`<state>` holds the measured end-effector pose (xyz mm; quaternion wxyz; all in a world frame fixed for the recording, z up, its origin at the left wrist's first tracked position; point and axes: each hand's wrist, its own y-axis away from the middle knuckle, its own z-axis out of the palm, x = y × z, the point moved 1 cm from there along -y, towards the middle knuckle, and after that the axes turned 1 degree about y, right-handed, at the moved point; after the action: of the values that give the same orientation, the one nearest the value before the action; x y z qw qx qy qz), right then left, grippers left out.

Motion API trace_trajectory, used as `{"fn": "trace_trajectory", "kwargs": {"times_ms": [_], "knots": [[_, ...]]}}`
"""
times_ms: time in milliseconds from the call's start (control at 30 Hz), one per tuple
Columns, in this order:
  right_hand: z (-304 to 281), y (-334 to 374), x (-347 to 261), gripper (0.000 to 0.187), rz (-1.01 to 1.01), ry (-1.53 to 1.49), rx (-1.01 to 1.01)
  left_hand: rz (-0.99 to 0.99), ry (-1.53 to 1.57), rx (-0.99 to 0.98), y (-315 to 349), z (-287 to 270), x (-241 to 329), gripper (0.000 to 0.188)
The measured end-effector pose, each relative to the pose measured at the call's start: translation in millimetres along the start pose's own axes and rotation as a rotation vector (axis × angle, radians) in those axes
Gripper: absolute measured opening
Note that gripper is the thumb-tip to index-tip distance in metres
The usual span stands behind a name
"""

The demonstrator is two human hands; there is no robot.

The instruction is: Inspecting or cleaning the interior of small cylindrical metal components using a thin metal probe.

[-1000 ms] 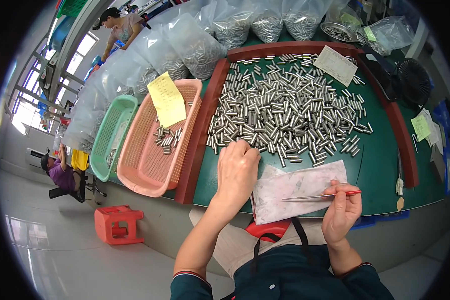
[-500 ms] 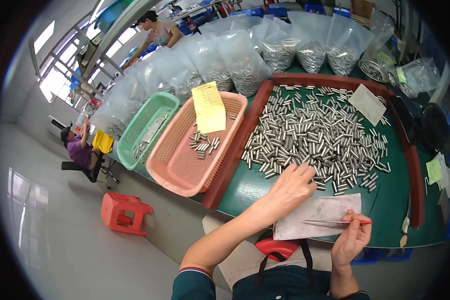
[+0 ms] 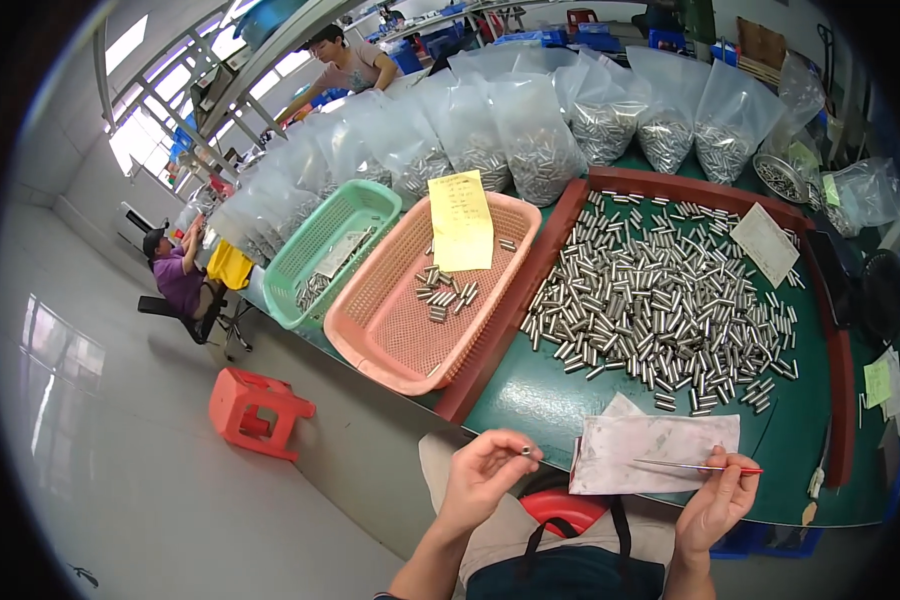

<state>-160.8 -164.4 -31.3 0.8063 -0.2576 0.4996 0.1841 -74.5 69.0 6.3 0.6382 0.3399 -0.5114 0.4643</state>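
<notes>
My left hand is in front of the table's near edge, with a small metal pin pinched between thumb and fingertips. At the right, my right hand grips a thin pointed metal tool with a red end; its tip points left above a stained white cloth. The cloth lies along the near edge of the green table. Beyond it spreads a large heap of short shiny metal pins. Fingers hide part of the tool, so its exact kind is unclear.
A dark red wooden rim borders the heap. Left of it stand a pink basket holding some pins and a yellow note, then a green basket. Clear bags of pins line the back. A red stool stands on the floor.
My left hand has drawn back from the heap toward me and left, and a pin now shows in its fingers. My right hand still holds the tool over the cloth. The view has shifted.
</notes>
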Motion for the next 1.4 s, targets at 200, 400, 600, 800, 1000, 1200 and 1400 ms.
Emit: {"fn": "trace_trajectory", "kwargs": {"times_ms": [200,400,600,800,1000,1200,1400], "knots": [[6.3,5.5,-8.7,0.01,-0.029,0.032,-0.05,-0.375,0.509,0.302,57.3,-39.8,-49.7,0.011],[35.0,32.3,-25.6,0.015,-0.398,0.067,-0.474,-0.502,0.581,0.307,62.5,-34.6,-63.7,0.015],[48.1,54.1,-11.2,0.025,-0.44,0.105,-0.954,-0.564,0.641,0.28,62.6,-33.2,-74.6,0.016],[53.4,67.6,4.6,0.022,-0.429,0.131,-0.919,-0.57,0.632,0.273,71.0,-31.7,-77.3,0.016],[60.7,70.0,7.6,0.008,-0.451,0.173,-0.94,-0.581,0.643,0.274,73.9,-30.8,-78.4,0.016],[62.0,69.2,10.8,0.009,-0.446,0.18,-0.957,-0.567,0.608,0.254,74.1,-30.2,-77.3,0.016],[58.7,70.3,12.3,0.014,-0.458,0.146,-0.966,-0.49,0.519,0.198,76.2,-36.9,-78.9,0.016]]}}
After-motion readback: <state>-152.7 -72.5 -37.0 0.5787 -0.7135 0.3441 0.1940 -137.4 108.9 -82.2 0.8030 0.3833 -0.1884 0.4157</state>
